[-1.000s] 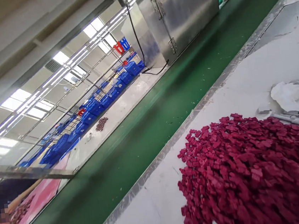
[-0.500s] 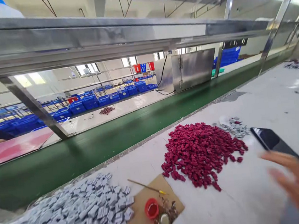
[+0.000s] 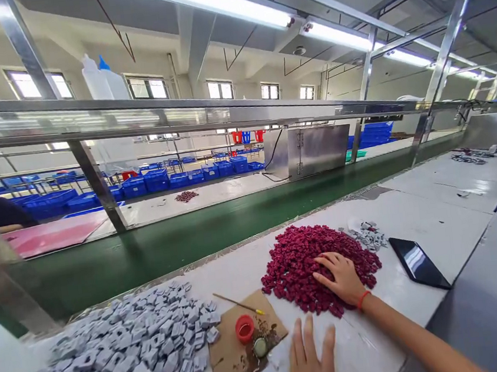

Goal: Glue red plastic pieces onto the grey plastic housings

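Note:
My right hand (image 3: 341, 278), with a red band at the wrist, rests on the near right side of a heap of dark red pieces (image 3: 303, 263), its fingers spread over them. Nearer to me, my left hand (image 3: 311, 354) has its fingers apart above the white table, beside a stained cardboard sheet (image 3: 228, 330), and holds nothing. On the cardboard are a red cup (image 3: 244, 329), a small round jar (image 3: 260, 347) and a thin brush (image 3: 238, 303). A large pile of grey pieces (image 3: 128, 352) spreads out on the left.
A black phone (image 3: 419, 264) lies at the right, near small grey scraps (image 3: 369, 236). Behind the table runs a green conveyor belt (image 3: 217, 222), under a metal shelf frame (image 3: 179, 115). Another person's dark sleeve (image 3: 0, 209) shows at far left.
The view has tilted up. My right hand has moved left from beside the phone onto the red heap. My left hand has come into view at the bottom.

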Demonstrator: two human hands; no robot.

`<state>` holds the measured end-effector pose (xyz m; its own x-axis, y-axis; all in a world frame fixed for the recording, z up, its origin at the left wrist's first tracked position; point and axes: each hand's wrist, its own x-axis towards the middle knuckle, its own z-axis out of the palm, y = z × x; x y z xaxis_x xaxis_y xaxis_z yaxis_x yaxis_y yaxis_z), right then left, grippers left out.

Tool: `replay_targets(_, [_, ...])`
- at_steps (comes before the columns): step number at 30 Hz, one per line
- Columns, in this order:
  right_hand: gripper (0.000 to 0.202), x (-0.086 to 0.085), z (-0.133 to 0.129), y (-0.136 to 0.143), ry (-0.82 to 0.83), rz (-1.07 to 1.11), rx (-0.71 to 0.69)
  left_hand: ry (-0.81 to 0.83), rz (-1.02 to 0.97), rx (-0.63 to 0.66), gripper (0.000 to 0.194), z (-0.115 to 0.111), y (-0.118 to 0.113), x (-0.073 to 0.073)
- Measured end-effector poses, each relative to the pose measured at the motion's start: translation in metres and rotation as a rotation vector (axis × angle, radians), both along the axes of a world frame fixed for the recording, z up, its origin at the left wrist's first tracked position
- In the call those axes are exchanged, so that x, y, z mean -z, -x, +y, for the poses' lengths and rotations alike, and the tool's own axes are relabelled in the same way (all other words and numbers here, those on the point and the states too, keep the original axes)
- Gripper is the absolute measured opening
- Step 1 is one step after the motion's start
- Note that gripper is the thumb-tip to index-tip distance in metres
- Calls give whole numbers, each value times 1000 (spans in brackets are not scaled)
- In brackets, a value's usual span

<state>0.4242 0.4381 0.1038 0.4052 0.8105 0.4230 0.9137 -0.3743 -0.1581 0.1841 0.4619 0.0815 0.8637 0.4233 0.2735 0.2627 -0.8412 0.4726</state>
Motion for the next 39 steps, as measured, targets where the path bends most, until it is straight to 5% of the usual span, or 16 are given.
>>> replay_targets(3, [34,3,-9,13,-25,-6,-69,-30,11,-12,97,8,-40,-9])
replay_targets(7, [34,4,-20,6,-81,-1,-118,-47,1,-35,103,10,-64,-19])
replay_targets(12, [44,9,-42,-52,-236,71,212,-13,-39,-28,98,16,-80,-26])
replay_targets(15, [41,22,-47,-72,-198,139,256,7,-42,-37,96,18,-90,-24])
replay_targets(21, [44,42,-38,-33,-121,221,140,12,-55,-95,88,6,-91,-6])
replay_targets(27, [52,37,-28,-13,-162,301,168,-50,-98,-87,83,-4,-76,6])
replay_targets(34, [67,29,-65,-24,-356,366,300,-619,-438,-37,87,-22,-97,24])
replay_targets(39, [78,54,-86,16,-385,385,354,-405,-195,64,80,-20,-101,13])
